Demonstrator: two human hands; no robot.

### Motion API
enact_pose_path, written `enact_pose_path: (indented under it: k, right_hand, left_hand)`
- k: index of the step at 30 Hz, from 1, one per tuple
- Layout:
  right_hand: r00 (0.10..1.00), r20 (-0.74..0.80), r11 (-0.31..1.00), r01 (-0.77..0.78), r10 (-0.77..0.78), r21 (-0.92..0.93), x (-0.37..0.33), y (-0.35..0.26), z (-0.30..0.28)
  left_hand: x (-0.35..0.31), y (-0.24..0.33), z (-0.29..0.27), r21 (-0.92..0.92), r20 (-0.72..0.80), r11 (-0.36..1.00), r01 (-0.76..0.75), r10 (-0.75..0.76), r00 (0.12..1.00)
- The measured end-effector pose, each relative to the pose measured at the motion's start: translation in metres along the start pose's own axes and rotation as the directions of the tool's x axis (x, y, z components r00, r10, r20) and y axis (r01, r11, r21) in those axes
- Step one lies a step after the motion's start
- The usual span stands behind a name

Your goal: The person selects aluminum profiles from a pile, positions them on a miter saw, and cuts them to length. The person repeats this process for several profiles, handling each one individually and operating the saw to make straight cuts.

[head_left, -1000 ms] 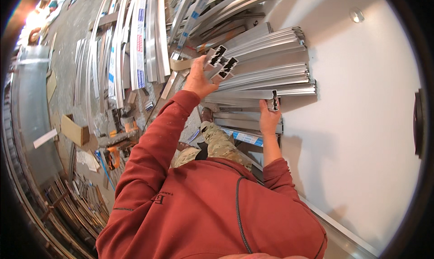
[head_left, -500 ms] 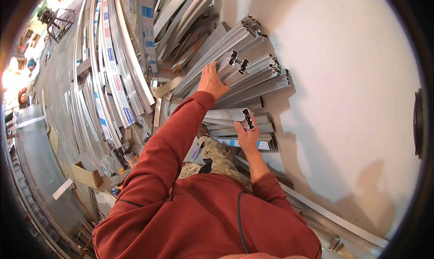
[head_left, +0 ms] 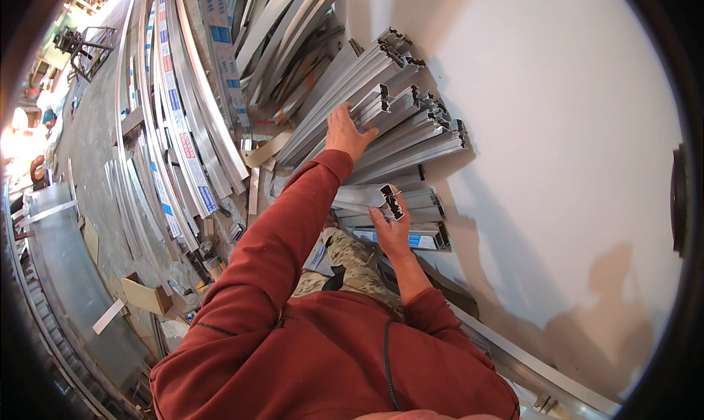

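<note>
Since the earlier frames, the left hand's metal profile has come to stick out farther past the fingers, its cut end now among the ends of the leaning stack, and the right hand's profile has drawn away from that stack.

The left hand (head_left: 348,134) is spread, thumb apart from fingers, at the left profile (head_left: 372,114); whether it grips, I cannot tell. The right hand (head_left: 394,235) is closed around the right profile (head_left: 364,195) just below its open, dark-hollowed end.

Just right of the left hand are the stacked profiles (head_left: 411,135); beyond both hands to the right is the white wall (head_left: 550,163). Left of the left hand lie long strips (head_left: 183,112), some film-covered. Camouflage trousers (head_left: 348,255) show between the forearms.
</note>
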State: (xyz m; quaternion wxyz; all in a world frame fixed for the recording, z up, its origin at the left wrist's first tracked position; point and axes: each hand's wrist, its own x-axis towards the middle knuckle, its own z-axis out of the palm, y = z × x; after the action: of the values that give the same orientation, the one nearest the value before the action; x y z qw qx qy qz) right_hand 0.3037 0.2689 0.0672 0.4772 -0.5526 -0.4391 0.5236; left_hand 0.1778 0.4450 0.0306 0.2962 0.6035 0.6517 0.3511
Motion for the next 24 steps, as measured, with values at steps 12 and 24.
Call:
enact_pose_path:
  k: [12,24]
  right_hand:
    - [0.939,0.304,0.98,-0.113,0.16,-0.166,-0.009,0.026,0.034]
    - [0.437,0.836,0.857,0.51,-0.332,0.074,-0.078,-0.092,0.159]
  left_hand:
    - [-0.131,-0.066,-0.135,-0.046,-0.053,0.999,0.008,-0.01,0.999]
    - [-0.318,-0.039,-0.289,-0.422,-0.271,0.906,0.016,-0.143,0.952]
